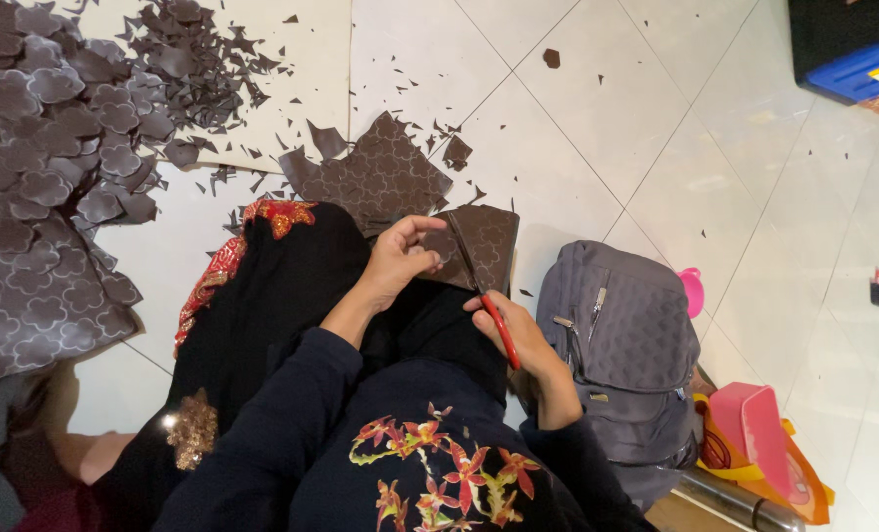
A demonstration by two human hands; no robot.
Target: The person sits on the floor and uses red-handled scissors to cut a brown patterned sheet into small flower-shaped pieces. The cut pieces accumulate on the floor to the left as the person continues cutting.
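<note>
A white tiled floor (pixel 715 167) fills most of the frame. Down the left edge and across the upper left lies a big heap of brown cut-out clover shapes (pixel 40 148), with loose dark scraps (pixel 198 69) scattered over a pale sheet beside it. At lower centre is the person's lap in black cloth with red and gold embroidery (pixel 252 286). Right of centre a grey backpack (pixel 621 345) stands on the floor, just beside the person's right arm. A larger brown patterned sheet (pixel 380 177) lies flat on the tiles just above the lap. At the lower right sits a pink scoop-like plastic piece (pixel 754 424) over an orange bag; a blue and black crate (pixel 853 49) shows in the upper right corner.

At the centre, the left hand (pixel 400 258) is closed on the left edge of a small brown patterned piece (pixel 484 246), holding it above the lap. The right hand (pixel 513 330) grips red-handled scissors (pixel 487 296), whose dark blades point up and cross the piece.
</note>
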